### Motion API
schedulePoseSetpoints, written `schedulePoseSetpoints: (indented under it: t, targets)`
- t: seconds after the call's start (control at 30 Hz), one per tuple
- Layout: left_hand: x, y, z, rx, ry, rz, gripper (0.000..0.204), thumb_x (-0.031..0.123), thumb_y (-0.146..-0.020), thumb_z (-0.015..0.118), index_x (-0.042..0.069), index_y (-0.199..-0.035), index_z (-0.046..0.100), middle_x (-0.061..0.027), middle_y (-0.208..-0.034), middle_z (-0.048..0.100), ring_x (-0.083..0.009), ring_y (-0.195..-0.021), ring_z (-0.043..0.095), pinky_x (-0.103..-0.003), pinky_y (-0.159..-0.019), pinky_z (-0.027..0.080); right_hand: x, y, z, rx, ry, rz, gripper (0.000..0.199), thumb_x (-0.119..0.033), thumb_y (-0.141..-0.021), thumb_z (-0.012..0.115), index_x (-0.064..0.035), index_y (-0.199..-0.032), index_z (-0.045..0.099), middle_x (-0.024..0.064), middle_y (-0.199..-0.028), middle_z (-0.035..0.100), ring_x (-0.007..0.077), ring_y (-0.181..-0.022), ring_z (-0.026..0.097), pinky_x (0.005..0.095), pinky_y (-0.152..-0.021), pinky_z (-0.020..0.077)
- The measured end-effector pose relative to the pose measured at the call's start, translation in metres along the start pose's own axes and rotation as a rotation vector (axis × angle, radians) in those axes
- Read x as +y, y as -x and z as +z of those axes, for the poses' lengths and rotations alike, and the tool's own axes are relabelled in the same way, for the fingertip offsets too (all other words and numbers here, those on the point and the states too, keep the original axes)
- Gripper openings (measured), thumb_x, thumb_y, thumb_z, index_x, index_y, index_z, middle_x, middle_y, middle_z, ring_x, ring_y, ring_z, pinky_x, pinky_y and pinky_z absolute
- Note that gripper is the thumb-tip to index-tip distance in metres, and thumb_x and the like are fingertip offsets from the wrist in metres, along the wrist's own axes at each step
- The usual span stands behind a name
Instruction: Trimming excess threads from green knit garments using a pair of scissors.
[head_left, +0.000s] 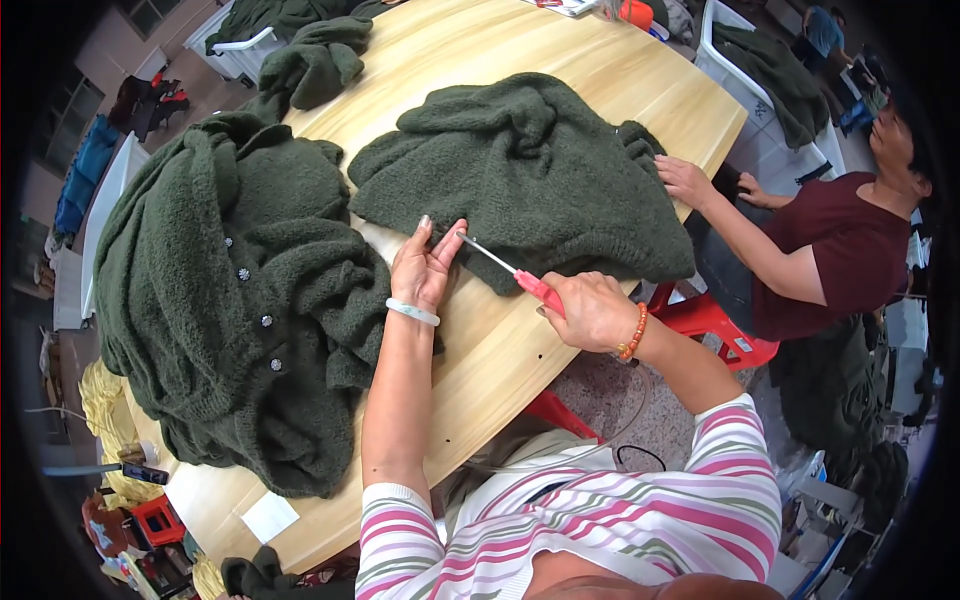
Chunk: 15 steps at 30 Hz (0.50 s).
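My right hand [590, 312] is closed around the pinkish-red handle of a thin metal-shafted hand tool [490, 252], which looks like a latch hook or a slim screwdriver. Its tip reaches the fingers of my left hand [427, 265], which is turned palm up with thumb and fingers apart. Whether something tiny lies at the tip, I cannot tell. Just beyond my hands, a dark green knitted garment [560, 190] is spread on the table. To the left of my left forearm lies a heaped dark green knit cardigan [230, 300] with shiny round buttons.
A co-worker in a maroon shirt [850, 250] sits at the right, one hand on the garment's far edge. White bins [725, 20] with green knits stand around the wooden table [530, 350]. A red stool [715, 325] is at the right, a paper slip [270, 517] at lower left.
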<state>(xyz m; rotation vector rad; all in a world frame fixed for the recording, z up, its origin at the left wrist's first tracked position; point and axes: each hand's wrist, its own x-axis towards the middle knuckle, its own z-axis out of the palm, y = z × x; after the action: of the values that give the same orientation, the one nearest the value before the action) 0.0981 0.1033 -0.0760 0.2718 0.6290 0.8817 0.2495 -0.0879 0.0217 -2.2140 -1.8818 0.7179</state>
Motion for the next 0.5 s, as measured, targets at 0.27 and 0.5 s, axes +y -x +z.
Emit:
schedulePoseSetpoints:
  t: [0.27,0.5]
  targets:
    - [-0.006,0.021,0.001,-0.214,0.041,-0.232,0.025,0.024,-0.091,0.060,0.001,-0.100,0.055,-0.0178,-0.094,0.062,-0.0337,-0.073,0.067,-0.029,-0.054,0.061,0.015,0.016,0.002,0.077,-0.206,-0.050,0.030,-0.025,-0.084,0.059,-0.0029,-0.103,0.053,0.0248,-0.080,0.063,0.0426,-0.082,0.061,0.0508,-0.076,0.0473]
    - [-0.021,0.029,0.013,-0.185,-0.066,-0.085,0.017,0.009,-0.093,0.054,-0.007,-0.089,0.052,-0.0192,-0.093,0.060,-0.0427,-0.096,0.062,-0.043,-0.081,0.059,0.012,0.040,0.002,0.138,-0.081,-0.039,0.031,-0.025,-0.084,0.058,-0.0025,-0.104,0.054,0.0244,-0.078,0.063,0.0428,-0.080,0.062,0.0502,-0.075,0.0477]
